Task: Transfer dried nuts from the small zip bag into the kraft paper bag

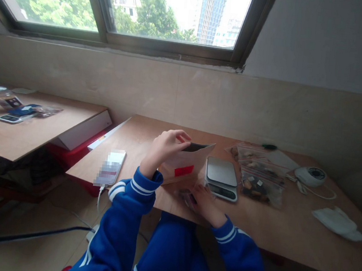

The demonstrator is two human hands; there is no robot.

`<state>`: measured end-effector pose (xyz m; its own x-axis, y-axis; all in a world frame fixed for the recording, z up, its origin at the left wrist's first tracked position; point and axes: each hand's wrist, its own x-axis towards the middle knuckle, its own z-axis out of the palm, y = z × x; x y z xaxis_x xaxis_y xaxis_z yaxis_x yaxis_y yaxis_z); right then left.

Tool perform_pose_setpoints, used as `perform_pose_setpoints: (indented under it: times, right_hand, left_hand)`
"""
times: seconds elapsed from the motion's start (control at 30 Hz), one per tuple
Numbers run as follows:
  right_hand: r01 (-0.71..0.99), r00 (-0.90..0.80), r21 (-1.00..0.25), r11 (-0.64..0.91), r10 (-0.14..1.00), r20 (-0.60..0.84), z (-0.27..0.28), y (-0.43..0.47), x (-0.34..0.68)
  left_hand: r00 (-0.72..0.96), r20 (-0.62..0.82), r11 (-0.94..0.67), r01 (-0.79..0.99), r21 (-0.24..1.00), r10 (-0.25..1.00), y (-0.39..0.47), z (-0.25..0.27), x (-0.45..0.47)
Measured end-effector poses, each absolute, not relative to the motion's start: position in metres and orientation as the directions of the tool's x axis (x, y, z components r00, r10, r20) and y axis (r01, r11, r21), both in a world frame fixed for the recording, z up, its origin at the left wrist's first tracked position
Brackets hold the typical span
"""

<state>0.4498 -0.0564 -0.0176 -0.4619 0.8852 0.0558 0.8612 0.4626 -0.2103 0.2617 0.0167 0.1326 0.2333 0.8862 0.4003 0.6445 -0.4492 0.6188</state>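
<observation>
A pale paper bag (194, 160) with a red label stands at the near edge of the table, its dark mouth gaping upward. My left hand (166, 149) is at the bag's left rim, thumb and bent fingers gripping the edge. Lower down, just right of the bag's base, my right hand (204, 202) closes on a small clear plastic bag (188, 198); its contents are blurred. Right behind that hand sits a silver and white digital scale (222, 173), with nothing on its plate.
Several zip bags of dark and brown pieces (258, 184) lie right of the scale. Further right are a white dome-shaped device (310, 176) with a cable and a crumpled white cloth or tissue (338, 223). A charging phone (111, 167) lies left. Another table (39, 131) stands beyond a gap.
</observation>
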Motion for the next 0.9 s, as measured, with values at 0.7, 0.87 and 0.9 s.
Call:
perform_pose_setpoints:
  times: [0.7,0.87,0.9]
  right_hand:
    - [0.702,-0.636,-0.317,0.638,0.762,0.124,-0.03,-0.023,0.432]
    - [0.715,-0.623,-0.372,0.592,0.781,0.045,-0.024,-0.025,0.434]
    - [0.716,-0.616,-0.394,0.576,0.787,0.031,-0.022,-0.025,0.435]
  left_hand:
    - [0.216,0.714,-0.621,0.691,0.371,0.666,-0.043,-0.044,0.269]
    - [0.213,0.581,-0.598,0.5,0.626,0.786,-0.042,-0.051,0.278]
    - [0.23,0.538,-0.578,0.456,0.677,0.811,-0.041,-0.052,0.279]
